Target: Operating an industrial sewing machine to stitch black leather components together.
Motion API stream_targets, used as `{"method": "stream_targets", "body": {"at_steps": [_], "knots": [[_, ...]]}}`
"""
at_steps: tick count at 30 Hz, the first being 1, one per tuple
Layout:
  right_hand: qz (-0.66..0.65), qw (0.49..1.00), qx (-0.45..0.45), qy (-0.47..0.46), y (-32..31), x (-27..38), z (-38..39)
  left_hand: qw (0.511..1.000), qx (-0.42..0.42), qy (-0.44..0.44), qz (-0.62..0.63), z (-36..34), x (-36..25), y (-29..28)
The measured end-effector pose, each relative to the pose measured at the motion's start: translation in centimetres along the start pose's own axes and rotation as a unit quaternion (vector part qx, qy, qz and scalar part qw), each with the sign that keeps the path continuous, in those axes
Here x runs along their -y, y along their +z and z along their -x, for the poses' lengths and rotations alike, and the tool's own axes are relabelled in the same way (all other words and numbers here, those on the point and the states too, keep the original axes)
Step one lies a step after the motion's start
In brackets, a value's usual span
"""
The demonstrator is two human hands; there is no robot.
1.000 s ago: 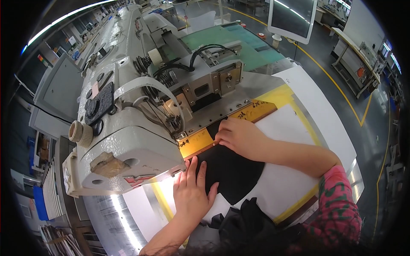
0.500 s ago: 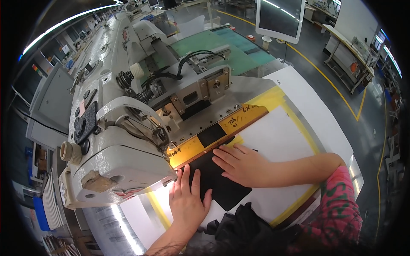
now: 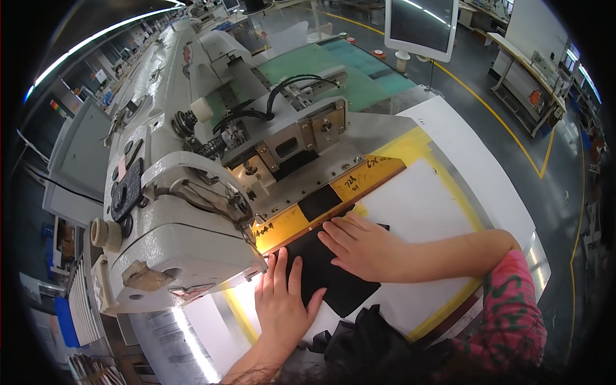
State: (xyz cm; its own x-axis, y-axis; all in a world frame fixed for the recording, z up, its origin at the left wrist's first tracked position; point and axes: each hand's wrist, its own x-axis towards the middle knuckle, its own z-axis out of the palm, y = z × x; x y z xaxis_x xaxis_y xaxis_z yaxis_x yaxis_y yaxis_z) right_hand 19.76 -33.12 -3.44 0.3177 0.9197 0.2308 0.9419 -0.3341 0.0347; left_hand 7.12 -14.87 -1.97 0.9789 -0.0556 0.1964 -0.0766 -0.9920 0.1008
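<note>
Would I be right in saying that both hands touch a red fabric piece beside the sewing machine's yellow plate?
The colour is wrong: in the head view the fabric piece is black; the left hand and right hand do touch it beside the yellow plate.

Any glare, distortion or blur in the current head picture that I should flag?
Head view: fisheye bending with black corners; a glare streak on the metal surface at lower left; a bright patch on the white surface beside the left hand; light reflected in the monitor; little detail in the black cloth; no strong blur on either hand.
</note>
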Motion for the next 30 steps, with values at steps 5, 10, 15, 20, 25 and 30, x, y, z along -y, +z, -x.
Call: {"method": "stream_targets", "body": {"at_steps": [5,10,15,20,25,30], "knots": [[-0.004,0.996,-0.041,-0.075,0.7,0.8,-1.2,1.000,0.003,-0.006,0.023,-0.2,-0.2,0.0],[-0.015,0.995,-0.036,-0.088,0.6,0.7,-2.0,1.000,0.001,-0.005,0.013,-0.2,0.0,-0.3],[-0.011,0.997,-0.035,-0.070,0.7,0.9,-2.0,0.998,0.010,0.012,0.057,-0.7,0.3,0.0],[-0.023,0.998,-0.027,-0.042,0.5,0.9,-1.2,0.997,0.014,0.011,0.073,-0.7,0.6,0.1],[-0.006,1.000,0.009,-0.010,-0.5,0.6,0.6,0.995,0.024,0.018,0.096,-0.5,0.7,0.0],[-0.044,0.999,0.006,-0.010,-0.2,0.5,0.4,0.998,0.025,0.037,0.037,-0.4,0.9,-0.5]]}}
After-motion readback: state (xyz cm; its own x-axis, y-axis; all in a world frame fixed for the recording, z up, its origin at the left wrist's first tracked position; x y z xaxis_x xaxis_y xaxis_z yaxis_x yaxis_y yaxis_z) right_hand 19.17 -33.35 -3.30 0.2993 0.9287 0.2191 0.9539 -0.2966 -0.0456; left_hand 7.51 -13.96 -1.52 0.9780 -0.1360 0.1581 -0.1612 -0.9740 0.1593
